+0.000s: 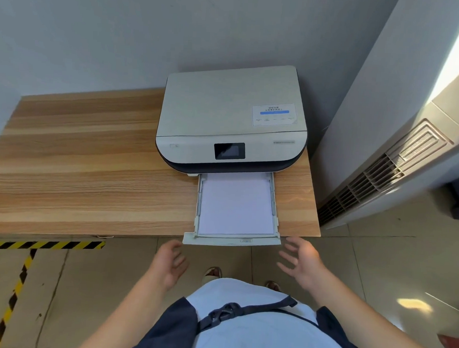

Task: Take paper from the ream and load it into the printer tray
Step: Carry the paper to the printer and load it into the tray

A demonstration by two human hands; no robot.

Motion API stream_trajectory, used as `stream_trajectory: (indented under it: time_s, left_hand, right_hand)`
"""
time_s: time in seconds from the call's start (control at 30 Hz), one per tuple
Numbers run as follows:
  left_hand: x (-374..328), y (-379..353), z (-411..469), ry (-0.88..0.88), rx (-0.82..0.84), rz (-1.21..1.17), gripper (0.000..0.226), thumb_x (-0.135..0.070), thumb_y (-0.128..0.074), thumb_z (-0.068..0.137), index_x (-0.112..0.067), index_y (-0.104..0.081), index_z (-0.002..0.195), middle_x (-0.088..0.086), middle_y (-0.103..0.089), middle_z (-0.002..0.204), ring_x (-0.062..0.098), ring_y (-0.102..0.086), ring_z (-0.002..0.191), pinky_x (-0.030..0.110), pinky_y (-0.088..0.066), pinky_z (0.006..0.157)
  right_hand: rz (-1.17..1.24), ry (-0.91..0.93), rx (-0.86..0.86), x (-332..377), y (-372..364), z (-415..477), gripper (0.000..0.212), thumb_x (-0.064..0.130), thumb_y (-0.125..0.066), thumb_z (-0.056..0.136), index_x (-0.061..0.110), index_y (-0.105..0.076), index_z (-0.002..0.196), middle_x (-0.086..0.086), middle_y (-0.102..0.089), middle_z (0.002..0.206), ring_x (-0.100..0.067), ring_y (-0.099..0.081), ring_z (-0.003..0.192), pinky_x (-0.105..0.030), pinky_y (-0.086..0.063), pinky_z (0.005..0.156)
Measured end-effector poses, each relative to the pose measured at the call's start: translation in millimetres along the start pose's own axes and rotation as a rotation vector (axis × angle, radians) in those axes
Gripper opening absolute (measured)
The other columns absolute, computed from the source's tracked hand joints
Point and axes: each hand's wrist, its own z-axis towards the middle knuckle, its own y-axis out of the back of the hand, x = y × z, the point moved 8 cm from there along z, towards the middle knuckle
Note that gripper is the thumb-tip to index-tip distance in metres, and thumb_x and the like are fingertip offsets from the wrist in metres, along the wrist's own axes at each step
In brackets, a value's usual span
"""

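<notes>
A: Any writing on the printer (231, 120)?

B: There is a white sticker (274, 114) on its lid, at the right front corner. It has a blue bar across it with small print above and below, too small to read. A thin grey line of text runs along the front panel, right of the dark screen (229, 150), and I can't read that either. No brand shows.

A: Where is the paper (237, 204)?

B: A white stack lies flat in the tray (198, 204), which sticks out from the printer's front and overhangs the edge of the wooden bench (89, 165). The far end of the stack goes in under the printer.

A: And the hands?

B: Both are in front of the tray's lip, near it but apart from it. The left hand (172, 261) is off the lip's left corner and the right hand (302, 261) is off its right corner. Their palms are turned toward each other with the fingers spread and loose, and they grasp nothing. Neither touches the paper.

A: Anything else around the printer?

B: Yellow-and-black tape (41, 244) runs on the floor to its front left, and a slatted vent (384, 172) stands to its right.
</notes>
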Motion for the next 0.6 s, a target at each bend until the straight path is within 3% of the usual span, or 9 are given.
stream_trajectory:
  time_s: [0.07,0.13,0.4,0.6]
  left_hand:
    - [4.9,-4.2,-2.8,0.11,0.069,-0.249,0.062,-0.017,-0.057,0.094,-0.014,-0.033,0.15,0.022,-0.038,0.15,0.037,-0.045,0.133,0.049,-0.039,0.11]
    - [3.2,-7.7,-7.0,0.111,0.105,-0.336,0.067,-0.02,-0.057,0.093,-0.012,-0.029,0.153,0.024,-0.038,0.151,0.039,-0.044,0.136,0.051,-0.036,0.112]
    - [-2.3,-19.2,-27.0,0.056,0.093,-0.431,0.059,-0.019,-0.055,0.092,-0.009,-0.037,0.147,0.024,-0.043,0.146,0.041,-0.045,0.134,0.06,-0.037,0.109]
    - [-8.4,-23.1,-28.8,0.085,0.067,-0.449,0.06,-0.018,-0.054,0.092,-0.005,-0.036,0.147,0.027,-0.04,0.146,0.043,-0.046,0.133,0.059,-0.043,0.1]
  right_hand:
    - [0.16,-0.11,0.074,-3.7,-2.6,3.6,0.031,0.022,-0.048,0.097,0.01,-0.051,0.125,-0.016,-0.053,0.132,-0.035,-0.054,0.119,-0.057,-0.046,0.097]
    - [0.209,-0.138,0.105,-1.8,-5.0,5.3,0.04,0.025,-0.048,0.096,0.009,-0.048,0.132,-0.018,-0.053,0.134,-0.036,-0.054,0.119,-0.058,-0.045,0.098]
    - [0.217,-0.179,0.096,7.9,-15.2,-8.4,0.042,0.026,-0.051,0.092,0.009,-0.049,0.131,-0.02,-0.051,0.137,-0.037,-0.051,0.123,-0.056,-0.04,0.105]
    - [0.354,-0.221,0.127,11.2,-27.7,-10.1,0.046,0.024,-0.052,0.092,0.012,-0.044,0.136,-0.025,-0.04,0.145,-0.041,-0.049,0.124,-0.054,-0.039,0.107]
